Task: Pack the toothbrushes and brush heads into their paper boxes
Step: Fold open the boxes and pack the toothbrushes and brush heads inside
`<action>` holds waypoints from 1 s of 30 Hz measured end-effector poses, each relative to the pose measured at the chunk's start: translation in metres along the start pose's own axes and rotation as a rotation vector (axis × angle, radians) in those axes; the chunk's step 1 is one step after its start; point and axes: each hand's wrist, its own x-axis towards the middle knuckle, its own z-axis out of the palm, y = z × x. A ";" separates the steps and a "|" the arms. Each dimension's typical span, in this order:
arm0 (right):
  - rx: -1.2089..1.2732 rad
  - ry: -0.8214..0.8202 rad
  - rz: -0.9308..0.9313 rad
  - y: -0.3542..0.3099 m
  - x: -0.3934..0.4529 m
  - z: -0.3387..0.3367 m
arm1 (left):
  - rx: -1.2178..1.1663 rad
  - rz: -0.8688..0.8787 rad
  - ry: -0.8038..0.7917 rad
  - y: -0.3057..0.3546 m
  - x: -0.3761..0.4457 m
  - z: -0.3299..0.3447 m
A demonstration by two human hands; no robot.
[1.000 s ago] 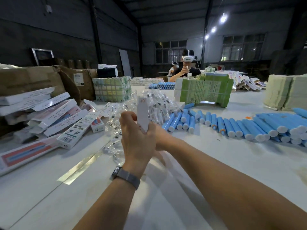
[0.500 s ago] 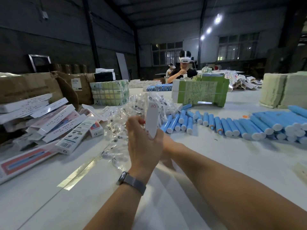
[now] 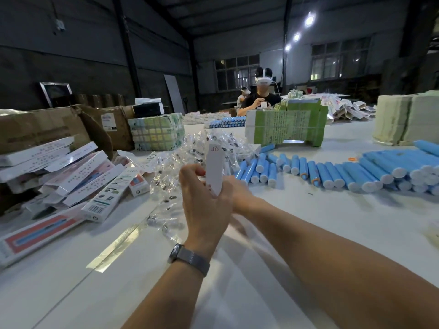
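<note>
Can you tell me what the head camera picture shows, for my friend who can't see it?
Two hands, the left hand and the right hand, hold a small white paper box upright above a white table. Blue toothbrush handles lie to the right, clear brush head packets behind, printed boxes on the left.

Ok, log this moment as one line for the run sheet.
stage: box in hand | left hand: grips small white box upright | right hand: holds box from behind, mostly hidden | blue toothbrushes: on table
</note>
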 end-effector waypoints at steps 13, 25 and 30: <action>0.993 0.504 0.055 0.004 -0.049 -0.132 | -0.384 -0.051 -0.300 0.013 -0.007 -0.002; 0.612 0.506 -0.133 -0.032 -0.086 -0.165 | -0.494 0.002 -0.375 0.021 -0.018 0.002; 0.605 0.611 -0.313 -0.039 -0.093 -0.164 | -0.484 0.124 -0.389 0.029 -0.028 0.001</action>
